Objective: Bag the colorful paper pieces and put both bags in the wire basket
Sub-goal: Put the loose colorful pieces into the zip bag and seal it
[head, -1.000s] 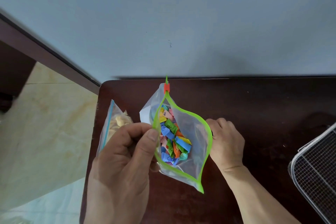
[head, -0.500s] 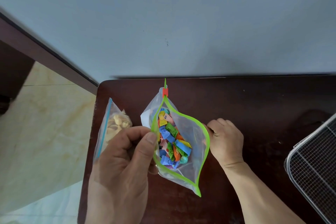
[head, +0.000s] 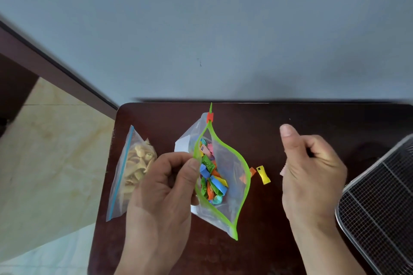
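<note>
A clear zip bag with a green rim [head: 233,187] stands open on the dark table [head: 257,131], with several colorful paper pieces [head: 212,182] inside. My left hand [head: 161,196] pinches the bag's left rim. My right hand [head: 312,176] hovers to the right of the bag, thumb up and fingers loosely curled, with nothing visibly gripped. Between bag and right hand a yellow piece [head: 263,174] and an orange piece [head: 251,172] lie on the table. A pink piece [head: 282,172] peeks out at the hand's edge. The wire basket [head: 380,196] sits at the right.
A second clear bag with a blue zip line [head: 131,169] holds beige pieces and lies at the table's left edge, partly overhanging it. The wall rises right behind the table. Tiled floor lies to the left.
My right hand has let go of the bag's right side and moved right and up, uncovering loose pieces on the table. My left hand keeps its pinch on the rim.
</note>
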